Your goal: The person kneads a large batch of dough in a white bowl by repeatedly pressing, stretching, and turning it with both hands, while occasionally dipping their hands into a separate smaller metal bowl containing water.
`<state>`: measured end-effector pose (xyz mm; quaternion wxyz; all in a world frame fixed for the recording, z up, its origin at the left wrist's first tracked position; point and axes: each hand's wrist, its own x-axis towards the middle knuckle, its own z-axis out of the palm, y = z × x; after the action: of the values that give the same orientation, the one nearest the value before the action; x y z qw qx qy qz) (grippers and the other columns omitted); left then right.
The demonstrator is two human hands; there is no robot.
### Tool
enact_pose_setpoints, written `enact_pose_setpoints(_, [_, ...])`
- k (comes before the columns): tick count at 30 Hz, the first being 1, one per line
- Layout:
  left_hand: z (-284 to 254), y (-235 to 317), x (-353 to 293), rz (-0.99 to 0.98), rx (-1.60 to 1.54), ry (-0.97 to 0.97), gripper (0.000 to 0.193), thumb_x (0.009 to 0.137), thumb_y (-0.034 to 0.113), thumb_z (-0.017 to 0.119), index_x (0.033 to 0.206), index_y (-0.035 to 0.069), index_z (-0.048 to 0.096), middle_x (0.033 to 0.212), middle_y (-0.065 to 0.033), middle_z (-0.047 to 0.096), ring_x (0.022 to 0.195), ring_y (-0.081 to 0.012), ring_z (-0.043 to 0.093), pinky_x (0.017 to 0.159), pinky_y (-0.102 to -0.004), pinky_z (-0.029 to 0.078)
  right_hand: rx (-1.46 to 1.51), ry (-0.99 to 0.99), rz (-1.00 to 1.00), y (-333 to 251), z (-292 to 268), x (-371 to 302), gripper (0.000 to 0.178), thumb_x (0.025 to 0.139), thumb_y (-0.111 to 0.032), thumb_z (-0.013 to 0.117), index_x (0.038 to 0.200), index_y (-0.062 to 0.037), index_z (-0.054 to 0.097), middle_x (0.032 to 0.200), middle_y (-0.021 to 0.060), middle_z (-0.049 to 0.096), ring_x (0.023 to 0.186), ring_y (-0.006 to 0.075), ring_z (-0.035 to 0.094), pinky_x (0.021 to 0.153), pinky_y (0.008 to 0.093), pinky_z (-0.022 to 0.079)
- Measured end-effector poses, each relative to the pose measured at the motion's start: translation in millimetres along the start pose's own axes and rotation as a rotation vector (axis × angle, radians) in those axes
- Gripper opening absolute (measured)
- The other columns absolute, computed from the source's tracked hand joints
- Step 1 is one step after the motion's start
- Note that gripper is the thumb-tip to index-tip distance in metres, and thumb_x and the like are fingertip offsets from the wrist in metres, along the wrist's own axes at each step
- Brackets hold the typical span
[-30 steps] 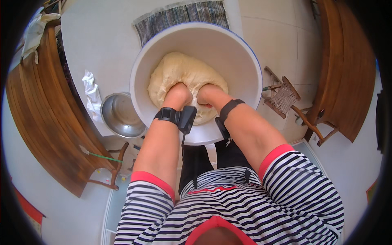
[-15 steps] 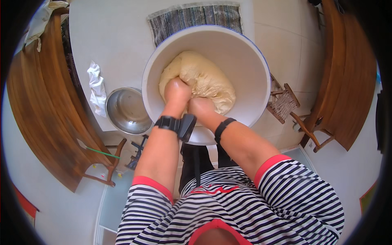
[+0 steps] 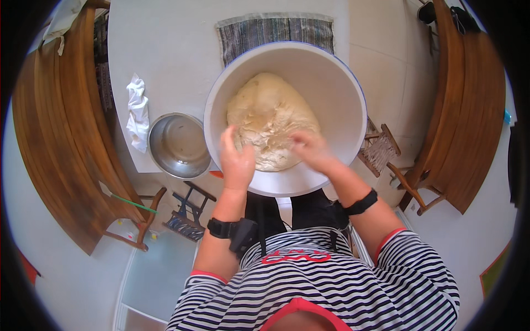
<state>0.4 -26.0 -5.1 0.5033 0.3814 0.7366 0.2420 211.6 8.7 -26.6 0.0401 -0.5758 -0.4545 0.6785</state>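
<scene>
Pale dough [image 3: 269,113] sits in a wide white tub [image 3: 339,107], centre of the frame.
Left of centre, a crumpled white cloth [image 3: 138,113] lies on the worktop [image 3: 171,55], with a metal bowl [image 3: 178,144] just beside it; then the left hand [image 3: 238,164], at the dough's lower left, has its grip apart, thumb away from fingers; the right hand [image 3: 313,150], at the dough's lower right, is blurred, so its grip cannot be told; right of centre stands a small stool [image 3: 381,149].
</scene>
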Motion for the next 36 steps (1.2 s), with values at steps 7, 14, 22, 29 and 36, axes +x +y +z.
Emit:
enact_pose_setpoints(7, [8.5, 8.2, 34.0, -0.301, -0.738, 0.143, 0.054, 0.098, 0.029, 0.038, 0.139, -0.006, 0.03, 0.142, -0.0159, 0.038, 0.13, -0.0234, 0.037, 0.108, -0.0321, 0.027, 0.189, 0.151, -0.098, -28.2, -55.6, 121.8, 0.046, 0.089, -0.029, 0.057, 0.121, 0.0034, 0.055, 0.117, 0.0151, 0.06, 0.11, 0.0208, 0.055, 0.096, 0.0294, 0.04])
enact_pose_setpoints(14, [10.2, -16.6, 73.6, -0.451, -1.141, 0.065, 0.054, 0.099, 0.042, 0.031, 0.129, 0.0, 0.046, 0.129, -0.0115, 0.051, 0.118, -0.022, 0.049, 0.1, -0.0324, 0.038, 0.036, -0.148, 0.092, -107.3, 6.1, 129.5, 0.053, 0.09, -0.043, 0.051, 0.117, 0.002, 0.059, 0.109, 0.0146, 0.063, 0.105, 0.0203, 0.056, 0.091, 0.0318, 0.041])
enact_pose_setpoints(22, [6.2, 6.4, 26.1, -0.392, -1.222, -0.058, 0.051, 0.097, 0.039, 0.026, 0.12, 0.002, 0.053, 0.119, -0.0093, 0.058, 0.112, -0.0227, 0.053, 0.1, -0.0378, 0.038, 0.148, -0.361, -0.099, -76.2, -6.7, 74.3, 0.047, 0.073, -0.027, 0.071, 0.11, -0.0004, 0.06, 0.105, 0.0077, 0.062, 0.098, 0.0141, 0.056, 0.085, 0.0294, 0.046])
enact_pose_setpoints(29, [48.4, -9.9, -78.3, 0.397, 0.671, -0.21, 0.068, 0.08, 0.031, 0.065, 0.134, 0.0, 0.039, 0.144, -0.0162, 0.033, 0.137, -0.0358, 0.022, 0.111, -0.052, 0.017, -0.844, -0.065, -0.515, 4.0, -0.6, -14.4, 0.015, 0.065, -0.01, 0.066, 0.079, -0.0096, 0.06, 0.082, 0.007, 0.06, 0.089, 0.0282, 0.056, 0.084, 0.0402, 0.04])
enact_pose_setpoints(36, [57.3, -32.2, -40.7, 0.384, 1.03, -0.116, 0.087, 0.076, 0.044, 0.063, 0.141, -0.002, 0.029, 0.152, -0.0141, 0.018, 0.141, -0.0331, 0.011, 0.11, -0.0599, 0.013, -0.992, 0.18, -0.537, 17.2, 38.0, 24.6, 0.003, 0.068, -0.01, 0.061, 0.071, -0.0098, 0.062, 0.079, 0.0082, 0.06, 0.089, 0.0283, 0.057, 0.083, 0.0401, 0.039])
